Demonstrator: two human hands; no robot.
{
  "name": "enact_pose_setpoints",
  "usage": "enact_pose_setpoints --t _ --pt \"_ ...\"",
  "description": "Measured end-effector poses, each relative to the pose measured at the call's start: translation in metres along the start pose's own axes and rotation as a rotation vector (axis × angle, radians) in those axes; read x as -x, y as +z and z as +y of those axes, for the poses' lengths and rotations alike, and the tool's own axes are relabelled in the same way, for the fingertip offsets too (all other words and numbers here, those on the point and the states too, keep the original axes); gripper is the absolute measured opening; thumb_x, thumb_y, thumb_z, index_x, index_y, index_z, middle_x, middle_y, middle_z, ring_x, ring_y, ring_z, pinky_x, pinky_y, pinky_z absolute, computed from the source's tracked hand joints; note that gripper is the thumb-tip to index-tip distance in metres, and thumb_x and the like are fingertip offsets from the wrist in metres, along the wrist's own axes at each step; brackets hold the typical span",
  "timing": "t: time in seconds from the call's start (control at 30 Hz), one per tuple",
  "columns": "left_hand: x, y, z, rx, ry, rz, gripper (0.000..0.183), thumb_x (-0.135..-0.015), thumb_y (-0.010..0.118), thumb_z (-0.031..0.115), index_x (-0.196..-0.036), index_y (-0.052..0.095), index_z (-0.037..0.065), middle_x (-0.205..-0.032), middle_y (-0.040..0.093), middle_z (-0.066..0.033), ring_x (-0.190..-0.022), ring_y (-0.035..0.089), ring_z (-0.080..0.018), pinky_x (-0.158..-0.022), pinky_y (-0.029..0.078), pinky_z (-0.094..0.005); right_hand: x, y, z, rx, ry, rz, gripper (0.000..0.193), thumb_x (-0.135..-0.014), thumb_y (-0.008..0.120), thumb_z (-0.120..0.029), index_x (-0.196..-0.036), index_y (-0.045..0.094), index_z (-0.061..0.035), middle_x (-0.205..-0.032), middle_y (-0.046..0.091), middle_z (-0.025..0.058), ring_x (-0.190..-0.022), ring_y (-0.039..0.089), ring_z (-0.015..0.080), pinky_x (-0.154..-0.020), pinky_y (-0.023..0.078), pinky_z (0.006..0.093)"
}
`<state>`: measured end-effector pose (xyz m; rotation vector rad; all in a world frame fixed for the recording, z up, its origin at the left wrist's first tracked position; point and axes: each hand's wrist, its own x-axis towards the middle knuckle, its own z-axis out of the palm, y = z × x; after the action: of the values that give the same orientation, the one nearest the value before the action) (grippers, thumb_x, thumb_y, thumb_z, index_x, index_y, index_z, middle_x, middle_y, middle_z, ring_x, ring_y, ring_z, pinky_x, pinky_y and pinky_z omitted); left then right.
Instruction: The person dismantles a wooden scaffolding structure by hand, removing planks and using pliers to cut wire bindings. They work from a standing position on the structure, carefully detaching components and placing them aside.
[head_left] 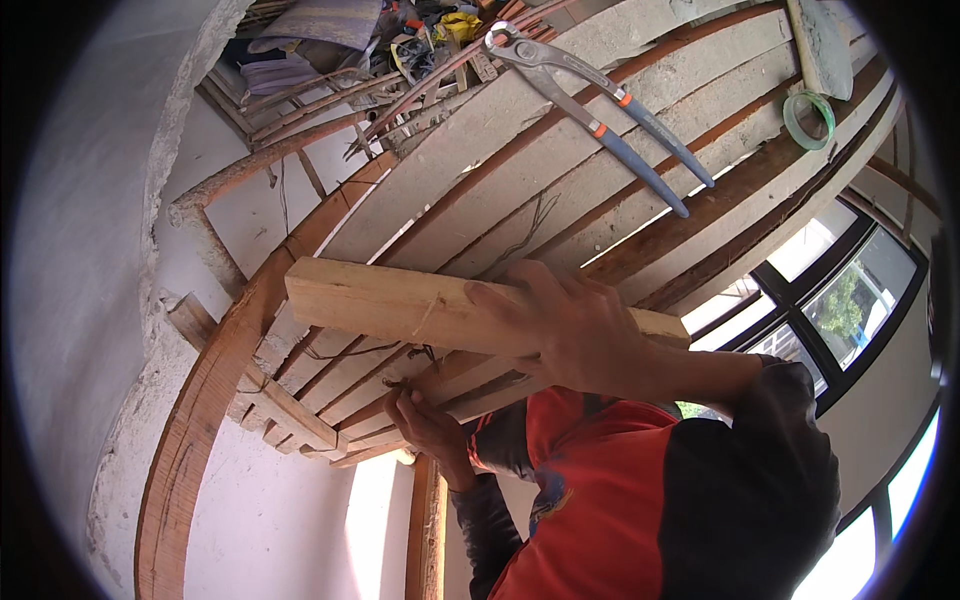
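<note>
My right hand is wrapped over a thick, pale wooden beam that lies across the boards. Lower down, at the near edge of the boards, my left hand has its fingers curled closed beside a dark bit of wire. Whatever it may grip is too small to make out. Beyond the beam, a pair of end-cutting pincers with blue handles rests on the boards, jaws pointing to the far left.
Pale wooden boards with gaps form the platform. A green ring-shaped roll and a wooden-handled tool lie at its far right. Mixed clutter fills the far left. A brown timber runs along the left; windows stand right.
</note>
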<state>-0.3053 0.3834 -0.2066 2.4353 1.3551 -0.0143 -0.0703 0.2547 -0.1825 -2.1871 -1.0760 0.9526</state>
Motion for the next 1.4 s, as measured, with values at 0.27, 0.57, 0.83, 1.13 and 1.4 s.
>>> enact_pose_setpoints --t 0.27,0.57,0.83,1.13,1.4 --pt "0.013 0.014 -0.009 -0.147 0.013 -0.01 0.027 -0.097 0.043 0.022 -0.098 0.055 -0.002 -0.091 0.057 -0.0199 -0.086 0.056 -0.0406 -0.068 0.044 -0.0498 0.002 -0.001 -0.003 0.141 0.05 -0.038 0.078 -0.067 0.073 -0.044 -0.136 0.039 -0.0293 -0.113 0.047 0.0105 -0.087 0.062 0.0276 -0.065 0.056 0.0403" --pt "0.017 0.028 -0.026 -0.079 0.078 0.121 0.027 -0.098 0.042 0.023 -0.092 0.055 0.0 -0.083 0.056 -0.017 -0.078 0.057 -0.038 -0.062 0.043 -0.0481 0.004 0.005 -0.012 0.174 0.027 0.034 0.084 -0.064 0.075 -0.04 -0.136 0.037 -0.0177 -0.11 0.051 0.0123 -0.078 0.066 0.0305 -0.063 0.056 0.0423" --pt "0.016 0.029 -0.024 0.094 0.111 0.245 0.028 -0.097 0.045 0.024 -0.088 0.055 0.0 -0.078 0.055 -0.017 -0.076 0.056 -0.0384 -0.062 0.042 -0.0484 0.01 0.005 -0.017 0.274 -0.016 0.159 0.083 -0.066 0.075 -0.041 -0.134 0.037 -0.0121 -0.11 0.053 0.0135 -0.085 0.065 0.0319 -0.068 0.055 0.0432" --pt "0.019 0.022 -0.021 0.152 0.124 0.311 0.022 -0.094 0.049 0.02 -0.086 0.057 0.002 -0.076 0.057 -0.0143 -0.071 0.057 -0.036 -0.059 0.043 -0.0464 0.022 0.01 -0.032 0.318 0.031 0.199 0.081 -0.067 0.074 -0.045 -0.133 0.04 -0.0137 -0.116 0.052 0.0137 -0.1 0.061 0.0345 -0.079 0.052 0.045" --pt "0.015 0.026 -0.032 0.17 0.139 0.323 0.014 -0.092 0.053 0.019 -0.092 0.061 0.008 -0.08 0.062 -0.0093 -0.072 0.061 -0.0299 -0.057 0.047 -0.0416 0.025 0.008 -0.036 0.29 -0.007 0.261 0.071 -0.065 0.073 -0.016 -0.129 0.042 -0.0109 -0.116 0.045 0.0131 -0.09 0.062 0.0357 -0.072 0.055 0.0458"
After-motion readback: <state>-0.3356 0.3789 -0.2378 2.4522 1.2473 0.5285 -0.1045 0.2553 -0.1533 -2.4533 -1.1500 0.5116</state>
